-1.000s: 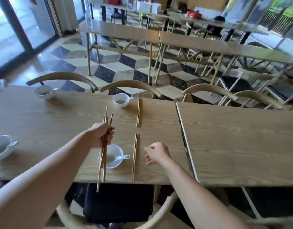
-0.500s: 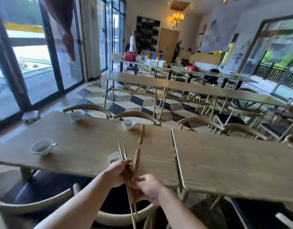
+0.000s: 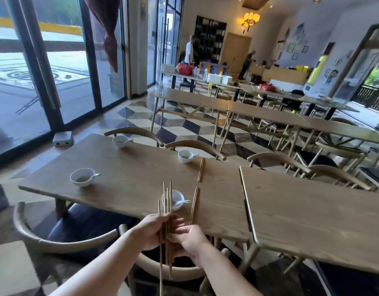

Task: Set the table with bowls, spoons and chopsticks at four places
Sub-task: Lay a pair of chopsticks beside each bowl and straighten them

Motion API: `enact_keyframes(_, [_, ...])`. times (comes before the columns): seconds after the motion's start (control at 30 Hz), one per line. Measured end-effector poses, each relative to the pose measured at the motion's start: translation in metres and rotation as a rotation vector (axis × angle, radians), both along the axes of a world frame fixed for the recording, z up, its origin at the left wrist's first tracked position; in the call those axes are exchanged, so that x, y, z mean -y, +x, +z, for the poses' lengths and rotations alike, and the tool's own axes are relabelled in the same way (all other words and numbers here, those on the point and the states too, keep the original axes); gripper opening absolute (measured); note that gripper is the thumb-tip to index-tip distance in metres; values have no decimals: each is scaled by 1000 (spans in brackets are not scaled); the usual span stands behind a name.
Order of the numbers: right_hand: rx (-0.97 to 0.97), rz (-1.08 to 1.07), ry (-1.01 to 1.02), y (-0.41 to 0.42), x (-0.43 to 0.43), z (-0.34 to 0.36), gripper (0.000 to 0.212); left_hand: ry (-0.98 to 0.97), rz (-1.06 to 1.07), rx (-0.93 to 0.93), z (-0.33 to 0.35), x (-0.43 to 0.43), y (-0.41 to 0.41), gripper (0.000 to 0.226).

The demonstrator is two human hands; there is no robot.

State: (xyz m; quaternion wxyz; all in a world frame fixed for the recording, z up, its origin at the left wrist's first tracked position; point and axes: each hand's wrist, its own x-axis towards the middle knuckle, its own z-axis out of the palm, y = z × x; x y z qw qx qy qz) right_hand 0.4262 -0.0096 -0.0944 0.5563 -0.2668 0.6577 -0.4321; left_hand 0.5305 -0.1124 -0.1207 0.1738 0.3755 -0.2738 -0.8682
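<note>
A bundle of several wooden chopsticks [image 3: 167,201] stands upright in my left hand [image 3: 156,230], just before the table's near edge. My right hand [image 3: 188,238] touches the same bundle from the right, fingers on the sticks. Behind them a white bowl with a spoon [image 3: 173,199] sits on the wooden table [image 3: 128,180], with a chopstick pair [image 3: 194,205] laid to its right. A second bowl with a spoon [image 3: 185,155] has a chopstick pair [image 3: 201,168] beside it. Two more bowls with spoons stand at the left [image 3: 83,177] and far left [image 3: 121,141], without chopsticks beside them.
A second wooden table [image 3: 312,206] adjoins on the right. Curved-back chairs [image 3: 62,238] ring the table, one directly under my hands. Glass doors run along the left. Further tables, chairs and two people stand far back.
My head has lifted and I have drawn back from the table. My right hand left the laid chopstick pair and came onto the bundle that my left hand holds.
</note>
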Motion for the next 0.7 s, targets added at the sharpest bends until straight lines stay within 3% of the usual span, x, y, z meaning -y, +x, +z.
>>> enact_keyframes(0.27, [-46,-26,73,70,67,-5,32,-63,-79,33,-16,76,83,31])
enact_keyframes(0.4, [-17,33,75,118,112,-4,16,-69,-80,22,-16,125,129,24])
enact_keyframes(0.6, [2,-3,73,186,176,-17,21,-109,-102,41,-8,184,196,22])
enact_keyframes(0.7, [-7,26,79,216,205,-29,11,-86,-90,38,-18,212,227,24])
